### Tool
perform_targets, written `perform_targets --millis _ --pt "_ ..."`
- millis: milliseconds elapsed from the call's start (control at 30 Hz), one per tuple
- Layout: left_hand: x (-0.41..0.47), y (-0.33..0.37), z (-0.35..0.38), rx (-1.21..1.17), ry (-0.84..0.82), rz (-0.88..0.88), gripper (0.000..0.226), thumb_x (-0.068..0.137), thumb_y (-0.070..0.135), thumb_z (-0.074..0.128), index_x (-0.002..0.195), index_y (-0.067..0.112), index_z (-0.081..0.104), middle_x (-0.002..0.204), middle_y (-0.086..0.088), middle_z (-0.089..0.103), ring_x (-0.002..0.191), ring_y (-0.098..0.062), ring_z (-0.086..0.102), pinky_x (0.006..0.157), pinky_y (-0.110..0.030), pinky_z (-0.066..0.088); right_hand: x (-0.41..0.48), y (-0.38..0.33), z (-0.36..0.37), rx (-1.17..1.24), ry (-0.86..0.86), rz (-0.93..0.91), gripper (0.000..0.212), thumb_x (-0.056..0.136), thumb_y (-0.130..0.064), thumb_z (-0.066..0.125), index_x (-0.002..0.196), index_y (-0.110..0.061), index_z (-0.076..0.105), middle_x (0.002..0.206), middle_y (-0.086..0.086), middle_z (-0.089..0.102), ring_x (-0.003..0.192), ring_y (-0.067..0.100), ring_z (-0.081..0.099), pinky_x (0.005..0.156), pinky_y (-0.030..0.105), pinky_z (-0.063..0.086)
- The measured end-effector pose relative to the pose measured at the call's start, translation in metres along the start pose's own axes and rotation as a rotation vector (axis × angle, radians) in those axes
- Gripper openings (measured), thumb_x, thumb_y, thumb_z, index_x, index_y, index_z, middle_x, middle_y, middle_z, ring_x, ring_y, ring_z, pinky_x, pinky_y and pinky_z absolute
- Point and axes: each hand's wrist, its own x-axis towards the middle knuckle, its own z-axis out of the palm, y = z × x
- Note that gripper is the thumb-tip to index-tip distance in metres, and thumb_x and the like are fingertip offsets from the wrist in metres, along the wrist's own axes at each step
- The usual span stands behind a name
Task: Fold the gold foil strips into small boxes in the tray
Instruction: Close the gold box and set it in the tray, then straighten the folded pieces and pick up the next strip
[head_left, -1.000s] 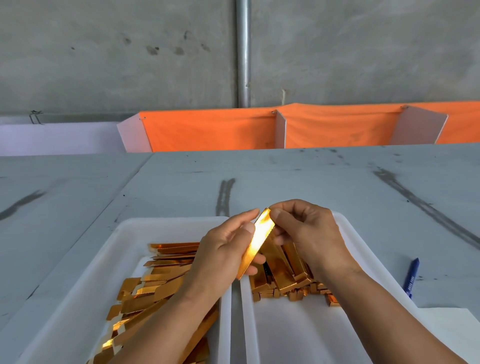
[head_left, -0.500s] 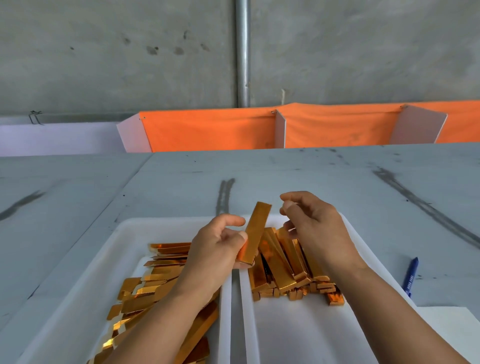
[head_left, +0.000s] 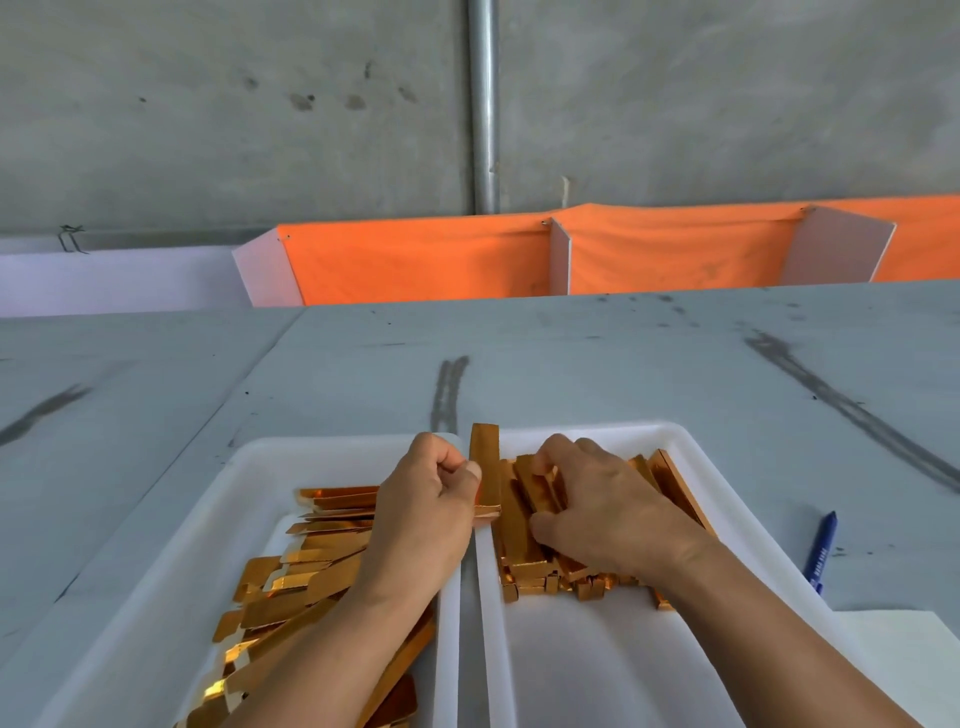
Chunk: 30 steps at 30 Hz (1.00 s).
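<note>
On my feed the folded box stands nearly upright over the narrow gap between the two trays, a slim rectangular bar of gold foil with crisp edges and a dull coppery sheen, its lower end showing a small folded flap. My left hand holds it low down, curled into a loose fist, with the thumb pinching the bar against the side of the bent forefinger; the wrist runs back over the left tray. My right hand lies palm down on the finished boxes in the right tray, knuckles raised, fingertips bent onto the far ends of the bars and the thumb tucked against one bar's side. I cannot tell whether it grips any of them or only presses on them. Those bars lie side by side, pointing away from me, with short gold offcuts or end flaps scattered along their near ends. The left tray holds the flat strips, a loose overlapping heap of thin, mirror-bright foil pieces with clipped corners. Both trays are smooth white plastic with rounded rims and touch or nearly touch along their inner walls. They sit on a scuffed grey table; a blue pen and a white sheet lie right of the right tray. Beyond the table hangs orange cloth below a concrete wall with a metal pipe.
</note>
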Motion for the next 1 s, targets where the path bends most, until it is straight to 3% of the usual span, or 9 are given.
perform_targets --millis 100,167,333,500,633,800,867,933,1000 --pt "-0.002 0.002 0.005 -0.004 -0.093 0.036 0.008 0.096 0.029 0.052 0.089 0.032 0.052 0.087 0.013 0.059 0.08 -0.005 0.062 0.063 -0.009 0.049 0.005 0.005 -0.003 0.056 0.097 0.077 0.028 0.088 -0.035 0.061 0.107 -0.037 0.041 0.099 -0.013 0.043 0.09 0.01 0.048 0.059 0.017 0.034" --pt "-0.005 0.005 0.006 0.027 -0.167 0.075 0.004 0.096 0.031 0.053 0.096 0.035 0.054 0.089 0.018 0.059 0.083 -0.001 0.06 0.06 -0.006 0.046 0.009 0.008 -0.004 0.045 0.148 0.125 0.029 0.09 -0.036 0.061 0.114 -0.033 0.046 0.105 -0.008 0.044 0.094 0.016 0.049 0.065 0.022 0.036" --pt "-0.012 0.013 0.004 0.052 -0.235 0.187 0.03 0.088 0.048 0.06 0.115 0.038 0.055 0.099 0.024 0.059 0.084 0.007 0.063 0.071 -0.011 0.053 0.013 0.012 -0.001 -0.013 0.191 0.164 0.037 0.096 -0.044 0.053 0.128 -0.028 0.049 0.107 -0.006 0.041 0.093 0.018 0.045 0.071 0.026 0.036" --pt "-0.013 0.01 0.0 0.327 -0.279 0.366 0.064 0.067 0.07 0.061 0.123 0.049 0.038 0.102 0.027 0.042 0.089 0.005 0.048 0.066 -0.01 0.037 0.013 0.012 -0.001 -0.007 0.204 0.138 0.04 0.097 -0.05 0.046 0.132 -0.03 0.052 0.112 -0.004 0.043 0.1 0.019 0.05 0.08 0.028 0.039" --pt "-0.014 0.005 0.005 0.449 -0.34 0.439 0.06 0.067 0.062 0.07 0.117 0.045 0.043 0.093 0.027 0.039 0.087 0.009 0.04 0.064 -0.011 0.03 0.01 0.01 -0.001 -0.07 0.126 0.084 0.043 0.095 -0.051 0.047 0.136 -0.037 0.051 0.132 -0.002 0.049 0.121 0.022 0.049 0.093 0.032 0.041" --pt "-0.01 0.007 -0.006 0.297 -0.348 0.293 0.052 0.074 0.056 0.07 0.119 0.05 0.044 0.099 0.027 0.046 0.091 0.007 0.047 0.07 -0.014 0.04 0.009 0.008 -0.002 -0.084 0.097 0.067 0.047 0.099 -0.048 0.045 0.145 -0.036 0.044 0.144 0.0 0.046 0.132 0.023 0.042 0.105 0.037 0.04" --pt "0.0 0.006 -0.023 0.215 -0.302 0.198 0.041 0.082 0.039 0.067 0.116 0.05 0.047 0.101 0.027 0.048 0.094 0.006 0.05 0.071 -0.014 0.04 0.009 0.008 -0.002 -0.066 0.141 0.064 0.047 0.101 -0.046 0.044 0.146 -0.036 0.042 0.147 0.0 0.044 0.135 0.023 0.04 0.107 0.037 0.038" --pt "0.011 -0.003 -0.043 0.262 -0.283 0.079 0.045 0.082 0.015 0.063 0.113 0.045 0.05 0.106 0.024 0.048 0.102 0.002 0.051 0.077 -0.015 0.041 0.01 0.009 -0.002 -0.061 0.205 0.052 0.043 0.102 -0.042 0.042 0.145 -0.035 0.043 0.146 0.0 0.046 0.134 0.021 0.042 0.106 0.034 0.038" --pt "0.016 -0.014 -0.057 0.476 -0.407 -0.091 0.056 0.076 0.015 0.067 0.119 0.043 0.046 0.112 0.018 0.044 0.107 -0.006 0.049 0.082 -0.022 0.044 0.01 0.01 -0.001 -0.055 0.263 0.036 0.04 0.103 -0.04 0.041 0.142 -0.034 0.046 0.141 0.0 0.049 0.129 0.021 0.046 0.102 0.032 0.04"
